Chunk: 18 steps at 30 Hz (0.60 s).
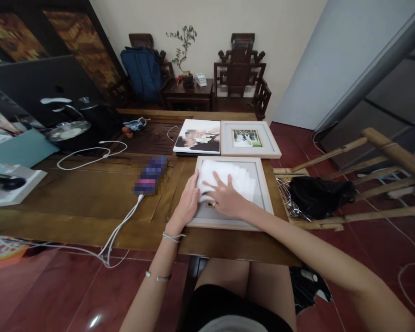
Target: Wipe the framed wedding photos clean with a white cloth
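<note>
While the lap of the seated person (245, 281) fills the near edge, both forearms reach over a wooden table (207, 242), the left one wearing a white cord at the wrist and a cuff bracelet (158, 276). Flat on the tabletop just ahead lies a pale picture frame (265, 186), and on it a white cloth (244, 180), or perhaps a tissue, covers much of the middle. The right hand (227, 197) is open — fingers spread wide, palm down on the cloth. The left hand (188, 200) lies along the frame's left edge, fingers touching the rim; I cannot tell how firmly it grips. Left of the frame, a phone (150, 175), its screen blurred, is joined to a white cable (123, 219). To the right, a black bag (321, 196) rests on a slatted wooden seat. Just beyond the frame sit a photo panel (197, 137) and a second framed picture (276, 148) showing two figures against green, side by side. Farther left stands a lidded pot (69, 131). Against the back wall — a blue backpack (141, 74) on one carved chair, a potted plant (185, 44) on a low table, another carved chair (240, 71).
</note>
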Available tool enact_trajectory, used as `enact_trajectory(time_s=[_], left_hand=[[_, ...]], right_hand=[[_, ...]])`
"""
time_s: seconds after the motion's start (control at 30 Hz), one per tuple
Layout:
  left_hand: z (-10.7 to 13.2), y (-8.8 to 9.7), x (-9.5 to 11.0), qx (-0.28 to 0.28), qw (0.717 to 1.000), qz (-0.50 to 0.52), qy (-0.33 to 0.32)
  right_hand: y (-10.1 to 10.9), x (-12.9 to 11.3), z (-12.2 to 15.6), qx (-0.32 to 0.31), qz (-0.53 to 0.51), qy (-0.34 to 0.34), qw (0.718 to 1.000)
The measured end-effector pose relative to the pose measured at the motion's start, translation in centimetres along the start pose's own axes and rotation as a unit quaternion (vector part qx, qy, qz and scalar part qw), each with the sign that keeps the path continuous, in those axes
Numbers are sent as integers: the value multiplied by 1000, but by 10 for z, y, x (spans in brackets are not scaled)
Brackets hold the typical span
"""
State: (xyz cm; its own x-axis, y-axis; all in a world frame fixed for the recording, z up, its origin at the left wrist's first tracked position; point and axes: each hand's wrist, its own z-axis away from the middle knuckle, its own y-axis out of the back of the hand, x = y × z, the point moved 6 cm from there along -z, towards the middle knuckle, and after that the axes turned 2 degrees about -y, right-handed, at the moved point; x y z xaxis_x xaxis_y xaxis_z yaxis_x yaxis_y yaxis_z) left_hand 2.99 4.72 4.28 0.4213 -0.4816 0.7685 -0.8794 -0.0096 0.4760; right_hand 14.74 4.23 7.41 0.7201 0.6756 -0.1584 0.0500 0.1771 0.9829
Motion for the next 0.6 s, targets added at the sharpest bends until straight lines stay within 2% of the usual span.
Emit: enact_trajectory(time_s=[0.07,0.13,0.23,0.37,0.47,0.6], left_hand=[[0,-1,0,-9,1000,-10,7],[0,-4,0,-31,999,-39,19],[-1,-11,-1,-66,993,-93,15],[-2,-14,-1,-64,992,-113,-1],[-4,-13,-2,-47,993,-104,10],[-6,-8,-2,-29,996,-57,57]], right_hand=[[-3,-17,26,-30,-14,49,998],[-1,-23,51,-49,-25,56,997],[8,-10,84,-52,-23,0,998],[18,17,119,-50,-5,-61,997],[16,23,126,-44,-3,-54,998],[8,5,100,-38,-24,1,999]])
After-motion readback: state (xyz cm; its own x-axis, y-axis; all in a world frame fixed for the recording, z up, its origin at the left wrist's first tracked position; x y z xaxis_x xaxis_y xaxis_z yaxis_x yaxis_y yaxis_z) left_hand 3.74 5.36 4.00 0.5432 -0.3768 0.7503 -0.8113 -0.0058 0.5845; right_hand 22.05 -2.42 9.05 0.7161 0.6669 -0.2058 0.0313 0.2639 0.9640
